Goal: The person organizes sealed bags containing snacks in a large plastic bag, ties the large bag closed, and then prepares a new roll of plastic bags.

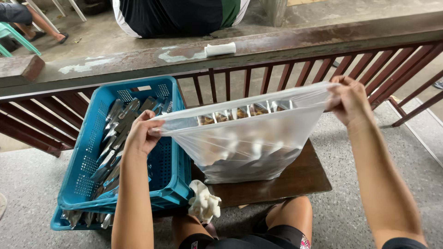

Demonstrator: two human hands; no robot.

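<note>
Presently, bag: a large clear plastic bag (249,138) stands on the small dark wooden desk (300,177), its mouth pulled wide and taut between the two hands.
Left fingers: the left hand (143,133) pinches the bag's rim at its left corner, fingers (148,116) clenched on the plastic.
Right fingers: the right hand (348,99) grips the rim at the opposite corner, fingers clenched on the plastic, held a little higher than the left.
Bag contents: a row of shiny silver packets (244,113) shows just under the stretched rim, between the two sets of fingers; more lie as a grey heap in the bottom, blurred by the plastic.
Crate: a blue plastic crate (168,170) sits just beside and below the left fingers, touching the desk edge; it holds long silvery packets (115,133) laid lengthwise.
Under crate: a second blue crate (62,222) beneath, with more silver packets poking out.
Cloth: a white crumpled cloth (203,203) hangs at the desk's near corner, below the bag.
Beyond fingers: a dark red railing (277,46) with slats; a small white roll (220,49) rests on its top rail.
Past railing: a seated person in dark clothes (175,16).
</note>
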